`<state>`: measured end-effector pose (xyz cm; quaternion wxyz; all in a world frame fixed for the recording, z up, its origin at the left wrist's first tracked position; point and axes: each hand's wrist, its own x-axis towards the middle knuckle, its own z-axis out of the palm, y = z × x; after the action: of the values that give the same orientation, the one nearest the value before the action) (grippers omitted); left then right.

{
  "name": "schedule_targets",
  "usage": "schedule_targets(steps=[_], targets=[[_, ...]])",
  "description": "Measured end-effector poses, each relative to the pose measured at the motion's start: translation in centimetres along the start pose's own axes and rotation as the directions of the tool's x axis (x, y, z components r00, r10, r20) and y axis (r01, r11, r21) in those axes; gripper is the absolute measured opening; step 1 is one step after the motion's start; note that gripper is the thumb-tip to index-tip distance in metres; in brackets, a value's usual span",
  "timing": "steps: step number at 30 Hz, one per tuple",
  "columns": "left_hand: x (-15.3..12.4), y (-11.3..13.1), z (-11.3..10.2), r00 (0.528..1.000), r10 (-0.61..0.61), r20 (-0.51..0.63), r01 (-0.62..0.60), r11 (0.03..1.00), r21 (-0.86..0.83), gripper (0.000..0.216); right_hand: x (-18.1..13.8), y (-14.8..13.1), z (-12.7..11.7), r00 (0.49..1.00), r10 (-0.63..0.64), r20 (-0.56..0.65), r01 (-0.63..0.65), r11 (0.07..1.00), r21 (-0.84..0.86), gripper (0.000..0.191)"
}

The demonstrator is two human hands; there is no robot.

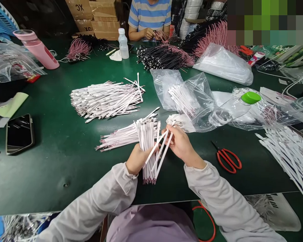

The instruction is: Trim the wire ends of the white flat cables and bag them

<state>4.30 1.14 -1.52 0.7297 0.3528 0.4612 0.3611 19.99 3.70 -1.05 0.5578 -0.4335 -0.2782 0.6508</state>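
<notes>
My left hand (138, 157) is wrapped around an upright bundle of short white cables (146, 137), connector ends up and pinkish wire ends down. With bent fingers my right hand (179, 143) pinches a few white cables (164, 151) near their upper ends, and these slant down across the bundle's right side. Behind my left hand lies a smaller heap of white cables (118, 135), its pink wire ends to the left. Farther back is a large pile of white cables (106, 99). Just beyond my right hand sits a clear bag (184, 101) with white cables inside.
Red-handled scissors (228, 160) lie to the right, near more white cables (290, 158). A phone (19, 134) and a pink bottle (37, 50) are at left. Across the green table (73, 174), a person (150, 20) handles wires behind black cables (159, 57). A green-capped bottle (249, 98) lies right.
</notes>
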Motion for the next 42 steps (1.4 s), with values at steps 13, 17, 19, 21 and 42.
schedule_targets(steps=[13,17,19,21,42], targets=[[0.28,-0.46,-0.34,0.998,0.05,-0.023,-0.05,0.998,-0.025,0.032,0.04,0.85,-0.13,0.947,0.227,0.227,-0.256,0.961,0.108,0.039],[0.26,-0.5,-0.17,0.994,0.079,-0.078,-0.081,0.997,-0.02,0.037,0.05,0.83,0.15,0.988,0.104,0.115,-0.113,0.991,0.071,0.044],[0.16,-0.36,-0.01,0.995,0.06,-0.078,-0.065,0.995,-0.077,0.042,0.22,0.64,0.11,0.993,0.083,0.081,-0.091,0.99,0.11,0.05],[0.06,-0.2,0.12,0.996,0.05,-0.072,-0.057,0.993,-0.101,0.045,0.32,0.41,0.02,0.99,0.119,0.081,-0.129,0.983,0.128,0.049],[-0.1,-0.31,0.04,0.997,0.078,0.004,-0.078,0.996,-0.041,0.038,-0.39,0.55,0.12,0.974,0.138,0.179,-0.123,0.988,-0.091,0.029]])
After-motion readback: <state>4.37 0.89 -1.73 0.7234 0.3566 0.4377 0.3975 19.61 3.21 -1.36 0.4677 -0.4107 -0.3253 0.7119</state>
